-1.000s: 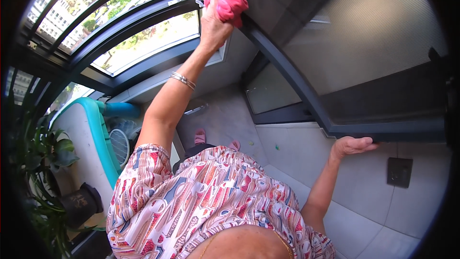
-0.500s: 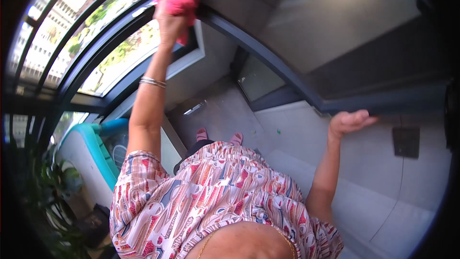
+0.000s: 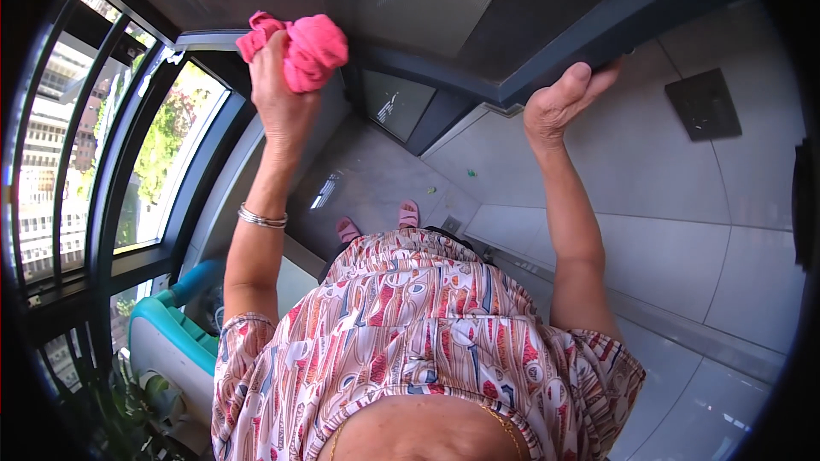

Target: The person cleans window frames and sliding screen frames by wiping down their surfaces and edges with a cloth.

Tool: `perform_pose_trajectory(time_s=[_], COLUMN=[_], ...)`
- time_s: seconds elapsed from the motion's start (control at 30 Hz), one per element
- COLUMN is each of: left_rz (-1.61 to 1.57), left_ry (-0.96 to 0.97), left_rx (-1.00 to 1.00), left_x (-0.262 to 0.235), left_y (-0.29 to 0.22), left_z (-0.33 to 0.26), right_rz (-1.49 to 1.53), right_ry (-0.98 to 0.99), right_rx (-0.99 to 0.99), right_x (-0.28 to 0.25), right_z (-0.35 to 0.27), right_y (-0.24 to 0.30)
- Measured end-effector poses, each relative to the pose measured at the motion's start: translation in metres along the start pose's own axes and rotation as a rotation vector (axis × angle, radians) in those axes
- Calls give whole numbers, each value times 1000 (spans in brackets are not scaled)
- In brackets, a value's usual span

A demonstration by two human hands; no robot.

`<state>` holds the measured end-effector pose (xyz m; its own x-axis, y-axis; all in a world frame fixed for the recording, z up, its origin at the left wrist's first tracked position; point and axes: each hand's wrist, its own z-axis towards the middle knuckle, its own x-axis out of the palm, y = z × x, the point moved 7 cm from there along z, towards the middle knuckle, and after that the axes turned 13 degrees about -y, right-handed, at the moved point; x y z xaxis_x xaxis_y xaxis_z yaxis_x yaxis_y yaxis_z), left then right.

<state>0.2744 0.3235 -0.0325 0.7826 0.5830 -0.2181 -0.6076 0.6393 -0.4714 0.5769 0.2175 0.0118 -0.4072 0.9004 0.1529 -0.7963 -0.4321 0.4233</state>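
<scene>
Right hand (image 3: 559, 107) open at the panel's edge, left hand (image 3: 278, 90) clamped on a pink cloth (image 3: 316, 49)!
That right palm's turned up by the dark-framed panel (image 3: 589, 34), perhaps for steadiness, contact unclear; farther up, the cloth's near the dark rail (image 3: 209, 40), scrunched, likely for a fuller grip: no clear long axis, one loose fold pointing left, toward the barred window (image 3: 84, 107) beyond.

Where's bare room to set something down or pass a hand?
Floor between the pink sandals and low glass panel looks bare; so does pale tile between the right hand and dark square plate. Crowded: the left, where window frame, leafy plant and teal-trimmed unit cluster.
</scene>
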Motion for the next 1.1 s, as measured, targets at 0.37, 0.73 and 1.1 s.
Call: perform_pose_trajectory(time_s=[0.37,0.73,1.1], left_rz=[-298,-626,-817], left_ry=[179,329,550], left_rx=[109,129,-652], left_x=[38,58,97], left_y=[-94,-152,-119], left_z=[-44,-78,-98], right_rz=[102,148,205], right_ry=[64,78,300], right_rx=[179,262,448], right_x=[2,12,45], right_z=[2,-4,-24], right_y=[4,10,-41])
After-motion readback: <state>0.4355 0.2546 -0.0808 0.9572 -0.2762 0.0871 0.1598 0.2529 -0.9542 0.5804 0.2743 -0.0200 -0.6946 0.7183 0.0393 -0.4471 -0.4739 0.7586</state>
